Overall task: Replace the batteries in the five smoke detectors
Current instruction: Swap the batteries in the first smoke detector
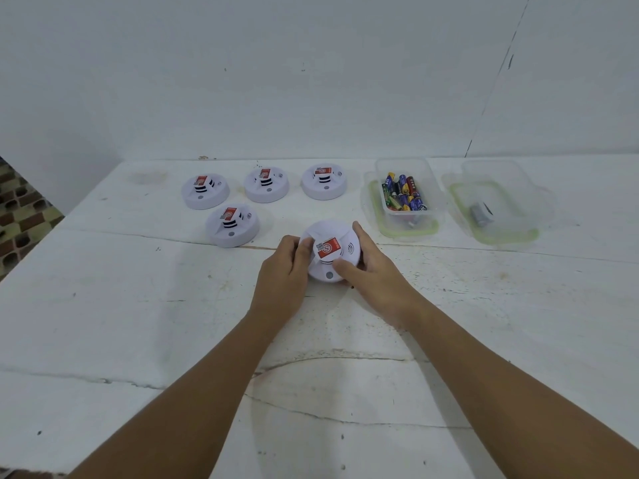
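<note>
Both hands, left [283,271] and right [371,271], are clasping the detector [332,252] between them, fingers curling round its rim, while the battery tub [408,198] is lying beyond, nearer the right.

the smoke detector [330,250] is smooth matt white plastic with a glossy red paper sticker [328,248], the table [138,305] rough, cracked white-painted, the two boxes [408,188] clear glossy plastic, the batteries [403,191] shiny foil-wrapped.
</note>
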